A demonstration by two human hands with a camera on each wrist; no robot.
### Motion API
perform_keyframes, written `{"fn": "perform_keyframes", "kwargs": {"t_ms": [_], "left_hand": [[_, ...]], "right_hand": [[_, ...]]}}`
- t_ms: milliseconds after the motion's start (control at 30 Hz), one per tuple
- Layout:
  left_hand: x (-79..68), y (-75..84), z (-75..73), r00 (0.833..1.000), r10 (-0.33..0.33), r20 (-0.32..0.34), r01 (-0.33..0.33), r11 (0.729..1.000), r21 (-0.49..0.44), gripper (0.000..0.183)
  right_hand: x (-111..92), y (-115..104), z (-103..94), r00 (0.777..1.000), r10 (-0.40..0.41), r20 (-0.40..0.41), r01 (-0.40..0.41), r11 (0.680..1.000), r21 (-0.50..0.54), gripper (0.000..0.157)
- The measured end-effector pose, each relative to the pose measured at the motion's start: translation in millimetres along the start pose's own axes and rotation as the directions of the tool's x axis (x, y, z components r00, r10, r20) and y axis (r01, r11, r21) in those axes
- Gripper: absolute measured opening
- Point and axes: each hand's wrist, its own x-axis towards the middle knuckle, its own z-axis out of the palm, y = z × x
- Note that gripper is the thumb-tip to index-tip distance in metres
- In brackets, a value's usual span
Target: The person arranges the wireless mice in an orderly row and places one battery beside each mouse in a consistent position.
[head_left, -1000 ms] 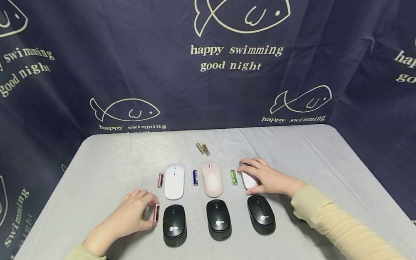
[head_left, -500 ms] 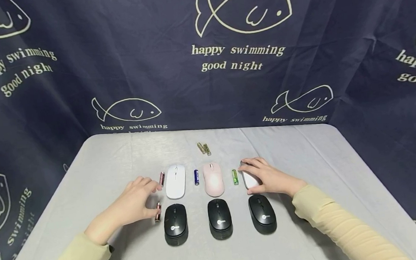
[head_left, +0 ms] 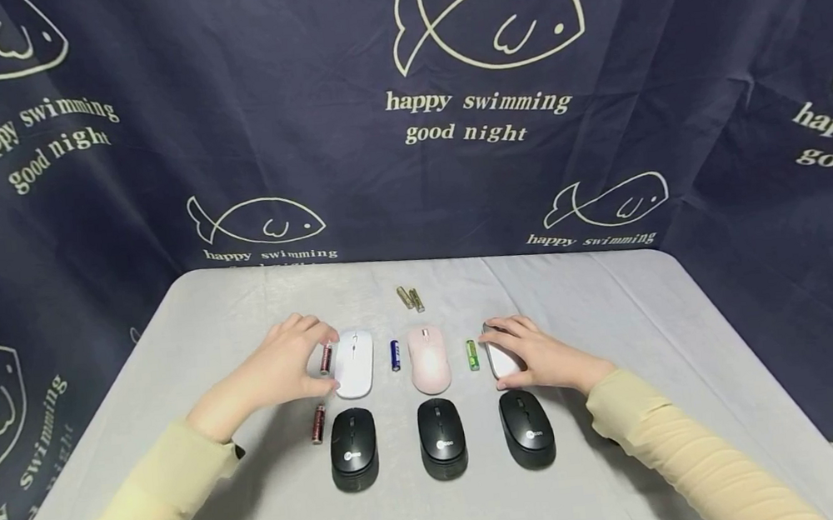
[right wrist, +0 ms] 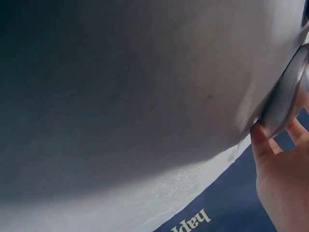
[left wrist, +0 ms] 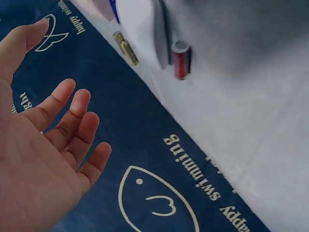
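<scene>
My left hand hovers at the left edge of a white mouse, thumb and fingers spread on either side of a red battery that lies beside it. In the left wrist view its fingers are apart with nothing between them. A second red battery lies nearer, left of a black mouse. On the right, my right hand grips another white mouse, thumb at the near end and fingers over the far part. The right wrist view shows fingertips along that mouse's grey side.
A pink mouse lies mid-row, a blue battery to its left and a green battery to its right. Two gold batteries lie farther back. Two more black mice stand in the front row. Patterned curtains surround the table.
My left hand has let go of the nearer red battery and moved forward and right to the other red battery and the white mouse. My right hand stays on its mouse.
</scene>
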Motion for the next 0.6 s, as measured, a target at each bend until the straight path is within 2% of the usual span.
{"fn": "perform_keyframes", "kwargs": {"t_ms": [267,600], "left_hand": [[24.6,2.3,-9.5,1.0,-0.012,-0.014,0.012,1.0,0.002,0.056],[54.0,0.9,-10.5,0.997,-0.022,-0.069,0.023,1.0,0.008,0.057]], "right_hand": [[-0.5,0.0,0.2,1.0,0.003,-0.004,-0.003,1.0,0.003,0.071],[-0.1,0.0,-0.2,1.0,-0.003,-0.009,0.004,1.0,0.007,0.07]]}}
